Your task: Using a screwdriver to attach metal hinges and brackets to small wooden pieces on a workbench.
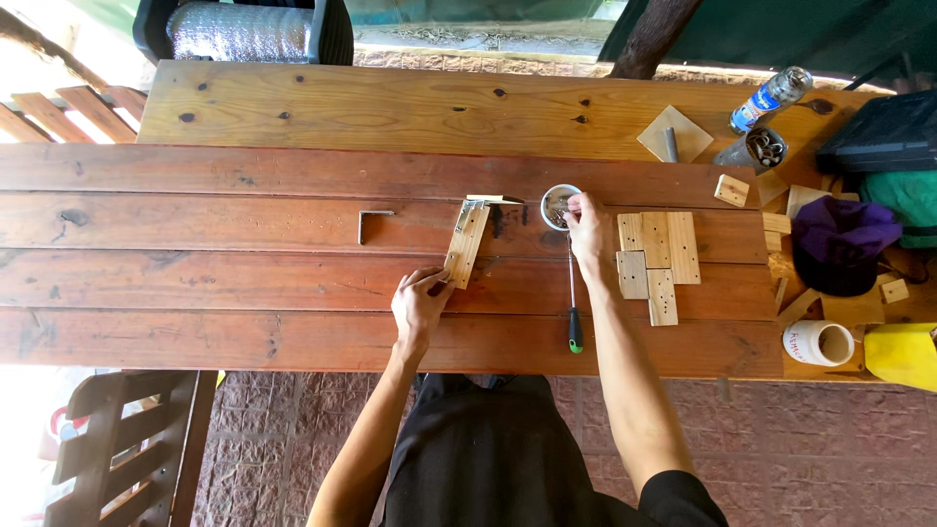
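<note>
Head view looks straight down at your two arms, which reach up from six o'clock onto a table (244, 322) of dark red planks. Your left hand (418, 307) rests on the near end of a narrow light wooden strip (467, 244); the fingers are curled and the fingertips press on that end, a light pinch and not a full grasp. The strip lies a little tilted, running toward twelve o'clock, with a small metal bracket (472, 203) at its far end. At three o'clock from this hand a screwdriver (573, 303) with a green and black handle lies on the planks, its shaft pointing away from you. Your right hand (586, 229) is beside it, farther up; its fingers dip at the rim of a small white cup (558, 205), but I cannot tell if they hold something inside. At three o'clock from the right hand, flat wooden blocks (659, 259) lie close together. Farther at nine o'clock, a lone L-shaped bracket (372, 222) lies alone. Beyond all, a paler bench top (390, 107) carries a plastic bottle (771, 98).
</note>
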